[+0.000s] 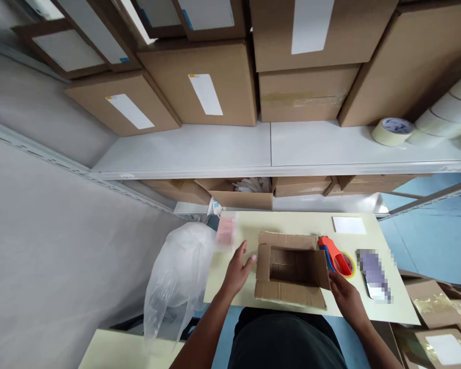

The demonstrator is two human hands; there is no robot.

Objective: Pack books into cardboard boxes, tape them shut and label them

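Observation:
An open cardboard box (286, 292) stands on a pale table, its flaps folded outward and its inside bare. My left hand (238, 269) is just off the box's left flap, thumb and fingers apart, holding nothing. On the other side, my right hand (344, 294) grips the edge of the right flap; part of its fingers is hidden. Behind that flap lies a red and blue tape dispenser (332, 253) with a roll of tape. A blurred pink item (226, 230) is at the table's left edge.
A pixelated phone-like object (374, 274) and a white card (349, 225) lie on the table's right side. Clear plastic bag (180, 261) hangs at the left. Shelves (230, 148) ahead hold cartons and tape rolls (392, 131). More cartons (430, 302) stand at lower right.

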